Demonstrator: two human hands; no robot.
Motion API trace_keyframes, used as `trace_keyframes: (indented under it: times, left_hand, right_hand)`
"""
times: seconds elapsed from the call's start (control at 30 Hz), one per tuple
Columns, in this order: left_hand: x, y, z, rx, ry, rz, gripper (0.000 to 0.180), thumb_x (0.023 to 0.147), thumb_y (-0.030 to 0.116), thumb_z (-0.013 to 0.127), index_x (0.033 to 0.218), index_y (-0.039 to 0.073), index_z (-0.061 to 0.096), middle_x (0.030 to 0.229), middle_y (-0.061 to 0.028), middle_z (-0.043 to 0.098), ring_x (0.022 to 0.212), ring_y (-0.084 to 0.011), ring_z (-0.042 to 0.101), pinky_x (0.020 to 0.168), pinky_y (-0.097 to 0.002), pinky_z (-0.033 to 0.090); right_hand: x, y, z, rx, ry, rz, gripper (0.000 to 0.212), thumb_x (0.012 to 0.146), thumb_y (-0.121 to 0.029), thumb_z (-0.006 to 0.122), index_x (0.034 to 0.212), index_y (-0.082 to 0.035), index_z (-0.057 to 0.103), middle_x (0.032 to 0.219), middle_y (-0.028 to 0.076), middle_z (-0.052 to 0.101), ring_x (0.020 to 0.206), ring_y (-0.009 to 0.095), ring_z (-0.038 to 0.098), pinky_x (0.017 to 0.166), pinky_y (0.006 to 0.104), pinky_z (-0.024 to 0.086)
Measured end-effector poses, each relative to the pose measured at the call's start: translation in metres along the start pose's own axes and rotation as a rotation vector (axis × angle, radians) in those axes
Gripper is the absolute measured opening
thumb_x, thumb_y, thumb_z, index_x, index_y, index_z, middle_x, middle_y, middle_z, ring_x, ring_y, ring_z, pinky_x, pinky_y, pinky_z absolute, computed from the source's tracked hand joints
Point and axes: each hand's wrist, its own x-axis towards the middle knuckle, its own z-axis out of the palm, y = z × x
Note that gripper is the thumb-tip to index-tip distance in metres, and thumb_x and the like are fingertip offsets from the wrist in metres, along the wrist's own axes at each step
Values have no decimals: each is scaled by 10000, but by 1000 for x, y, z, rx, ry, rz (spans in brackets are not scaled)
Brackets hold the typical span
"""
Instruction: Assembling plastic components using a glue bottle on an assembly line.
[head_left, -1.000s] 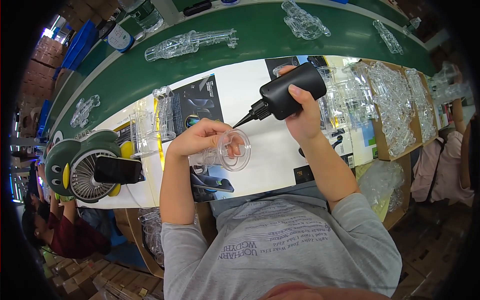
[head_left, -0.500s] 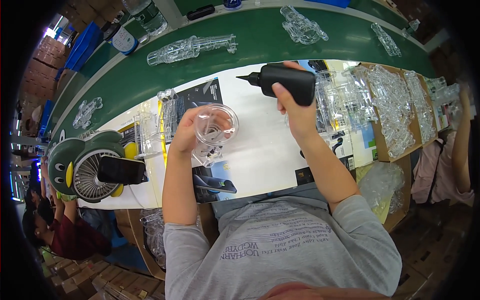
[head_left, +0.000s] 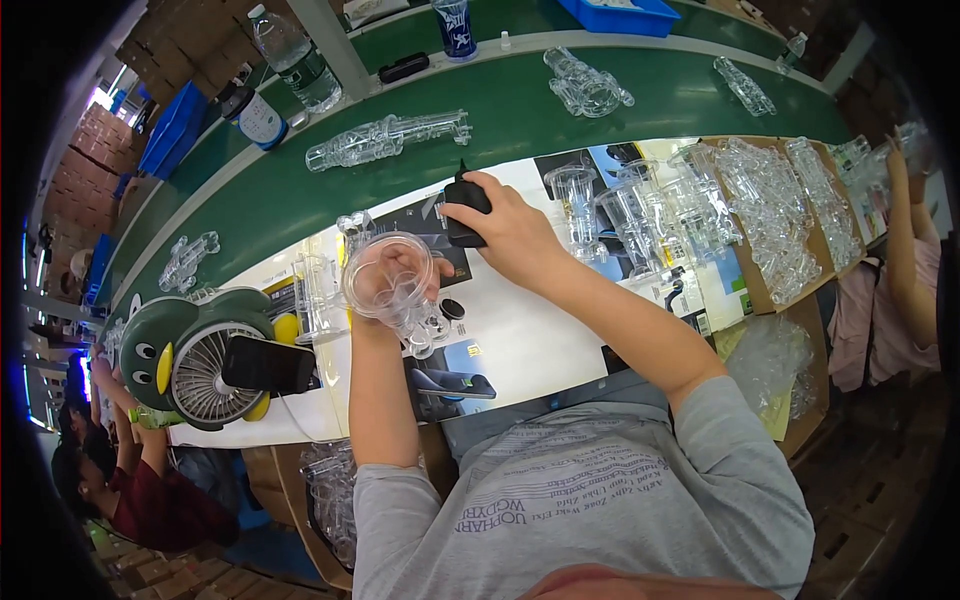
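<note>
My left hand [head_left: 408, 262] is closed around a clear plastic part [head_left: 424, 326]. The part's wide round rim faces up, and several fingers show through it. Beyond it to the right, my right hand [head_left: 518, 238] grips a black squeeze bottle [head_left: 466, 212]. The bottle's pointed nozzle aims toward the far side, over the printed sheet [head_left: 540, 330] that covers the work surface. The bottle and the clear part are apart. My right hand's lower fingers are partly hidden.
A penguin-shaped fan [head_left: 143, 362] with a phone [head_left: 268, 364] before it stands at left. More clear parts [head_left: 575, 210] stand right of centre, beside a filled cardboard box [head_left: 765, 215]. Others lie on the green table [head_left: 500, 105]. Co-workers sit at both sides.
My right hand has carried the squeeze bottle leftward and lower, turning its nozzle from pointing left to pointing away. The left hand has tilted the clear part and shifted slightly left and nearer.
</note>
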Motion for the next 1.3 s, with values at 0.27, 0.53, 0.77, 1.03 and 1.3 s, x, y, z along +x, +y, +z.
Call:
trace_keyframes:
  times: [0.27, 0.53, 0.77, 1.03, 1.3]
  left_hand:
    - [1, -3, 4, 80, 168, 121, 573, 740, 500, 613, 924, -42, 584, 679, -160, 613, 602, -263, 605, 736, -400, 500]
    - [11, 0, 5, -307, 196, 261, 559, 738, 369, 690, 1165, 64, 495, 1053, -103, 571, 949, -245, 570, 821, -371, 481]
    - [9, -8, 8, -201, 383, 269, 616, 710, 271, 734, 1230, 156, 425, 1140, -43, 509, 1050, -213, 501, 888, -379, 430]
    - [23, -3, 34, 35, 216, 267, 692, 745, 246, 674, 1312, 102, 303, 1348, -161, 316, 1253, -314, 331, 1055, -437, 271]
    - [19, 1, 22, -137, 275, 225, 472, 882, 247, 478, 1303, 109, 316, 1369, -155, 301, 1236, -293, 351, 1012, -422, 312]
  right_hand:
    - [7, 12, 37, -169, -155, -25, 542, 633, 41, 598, 1103, -222, 535, 1224, 109, 426, 912, 312, 512, 741, 350, 501]
    - [5, -8, -7, 31, -236, 85, 599, 661, 63, 537, 1215, -158, 477, 1264, 151, 422, 1104, 329, 469, 910, 375, 417]
    - [10, -27, -26, 773, -440, 76, 700, 692, -271, 636, 1292, -41, 357, 1130, 233, 527, 988, 338, 551, 857, 363, 435]
    - [20, 4, -30, 604, -168, 252, 392, 703, -270, 664, 1017, -46, 594, 938, 134, 641, 867, 245, 623, 745, 348, 477]
    - [91, 162, -61, 1419, 477, 1017, 318, 751, -224, 619, 974, -42, 485, 852, 151, 573, 628, 219, 585, 440, 278, 444]
